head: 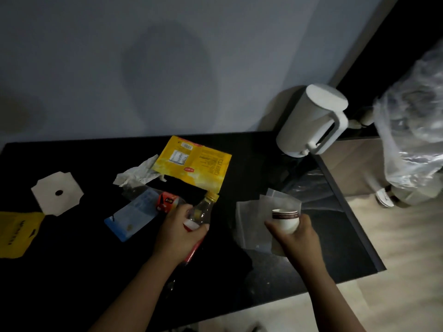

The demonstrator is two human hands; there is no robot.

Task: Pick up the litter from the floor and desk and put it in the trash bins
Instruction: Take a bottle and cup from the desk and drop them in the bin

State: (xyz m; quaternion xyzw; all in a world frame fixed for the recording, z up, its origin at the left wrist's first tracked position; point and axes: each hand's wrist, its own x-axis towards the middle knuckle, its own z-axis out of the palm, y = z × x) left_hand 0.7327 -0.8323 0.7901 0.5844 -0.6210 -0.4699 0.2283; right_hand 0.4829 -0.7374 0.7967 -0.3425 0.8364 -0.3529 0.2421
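Litter lies across a black desk (pixel 72 271). My left hand (pixel 178 232) grips a small clear plastic bottle (pixel 203 208) with a yellow cap and a red and white label. My right hand (pixel 297 232) holds a white paper cup (pixel 286 218) with dark stripes at its rim, over a clear plastic wrapper (pixel 254 219). Behind the bottle lie a large yellow packet (pixel 196 164), a crumpled tissue (pixel 137 174), a small red pack (pixel 166 201) and a blue and white packet (pixel 131 218).
A white card with a dark dot (pixel 57 194) and a yellow and black pouch (pixel 16 233) lie at the desk's left. A white kettle (pixel 311 123) stands at the back right corner. A bin lined with clear plastic (pixel 417 140) stands on the wooden floor (pixel 407 271) to the right.
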